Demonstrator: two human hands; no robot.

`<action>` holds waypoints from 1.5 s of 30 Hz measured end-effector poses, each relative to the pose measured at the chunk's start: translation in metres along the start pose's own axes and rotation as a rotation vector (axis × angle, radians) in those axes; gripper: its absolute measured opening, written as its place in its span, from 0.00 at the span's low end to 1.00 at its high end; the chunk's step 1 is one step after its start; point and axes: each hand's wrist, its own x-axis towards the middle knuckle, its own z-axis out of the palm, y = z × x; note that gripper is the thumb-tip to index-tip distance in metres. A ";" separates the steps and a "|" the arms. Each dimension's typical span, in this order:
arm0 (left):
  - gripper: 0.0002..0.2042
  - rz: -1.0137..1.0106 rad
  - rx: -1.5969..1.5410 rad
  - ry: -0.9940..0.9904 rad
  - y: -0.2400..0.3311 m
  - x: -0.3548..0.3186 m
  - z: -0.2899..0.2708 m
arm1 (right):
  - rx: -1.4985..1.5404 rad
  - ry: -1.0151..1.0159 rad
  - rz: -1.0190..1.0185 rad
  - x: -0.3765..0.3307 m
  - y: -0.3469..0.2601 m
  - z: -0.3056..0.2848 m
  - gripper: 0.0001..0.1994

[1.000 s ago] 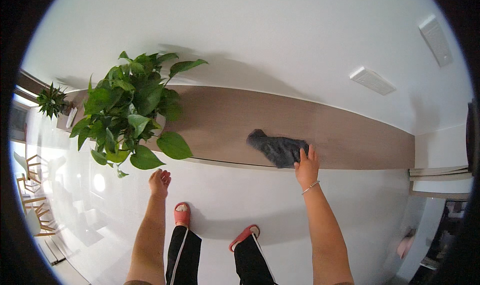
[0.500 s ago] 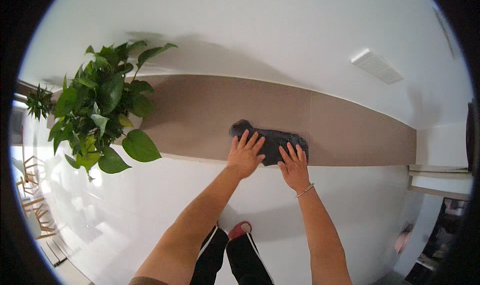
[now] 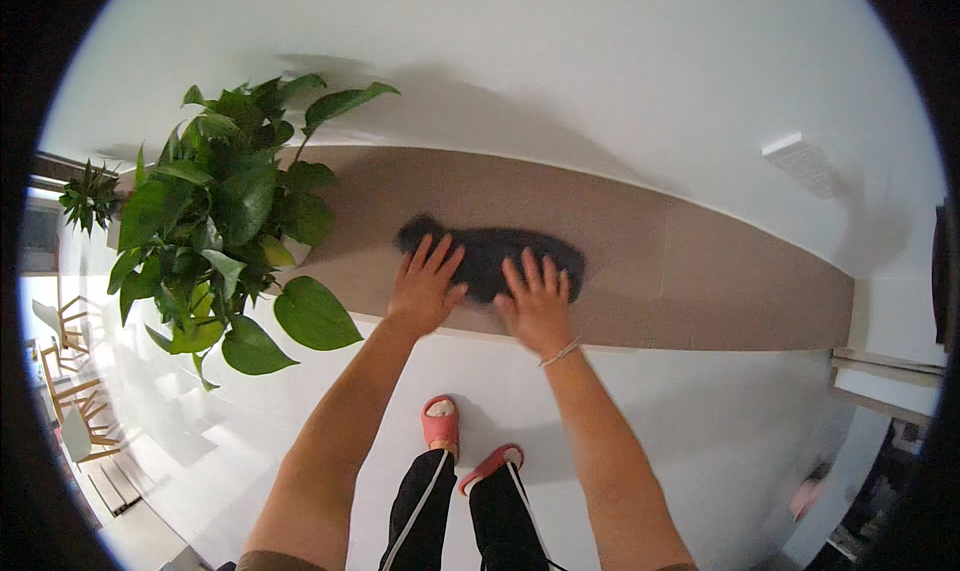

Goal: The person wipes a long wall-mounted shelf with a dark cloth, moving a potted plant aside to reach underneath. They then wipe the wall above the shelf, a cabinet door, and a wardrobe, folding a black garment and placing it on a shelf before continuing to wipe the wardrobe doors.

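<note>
Dark cloth lies on a brown ledge, white wall behind — left fingers, right fingers spread loosely atop.

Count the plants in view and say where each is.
2: a large pothos on the brown ledge, left of the left hand, and a smaller spiky plant at the far left. The pothos could hide others.

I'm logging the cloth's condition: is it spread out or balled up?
Spread out: the dark cloth lies lengthwise along the brown ledge, beneath the left hand and right hand. Blur hides whether it is folded double.
</note>
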 end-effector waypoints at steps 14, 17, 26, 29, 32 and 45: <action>0.34 0.181 -0.086 -0.176 0.012 -0.069 0.010 | 0.036 -0.077 -0.019 -0.084 -0.001 -0.014 0.28; 0.32 0.173 -0.039 -0.125 -0.003 -0.046 0.003 | 0.039 -0.096 -0.011 -0.061 -0.002 -0.012 0.28; 0.28 -0.032 -0.057 0.239 -0.066 0.083 -0.018 | 0.048 0.074 -0.032 0.140 -0.017 -0.009 0.28; 0.27 -0.017 -0.012 0.311 -0.090 0.092 -0.020 | 0.059 0.001 -0.018 0.165 -0.022 -0.008 0.29; 0.28 -0.162 0.043 0.346 -0.079 0.093 -0.019 | 0.115 -0.046 -0.106 0.158 -0.007 -0.015 0.30; 0.30 0.022 -0.066 0.085 0.295 0.173 0.047 | -0.038 -0.010 0.188 0.000 0.320 -0.096 0.28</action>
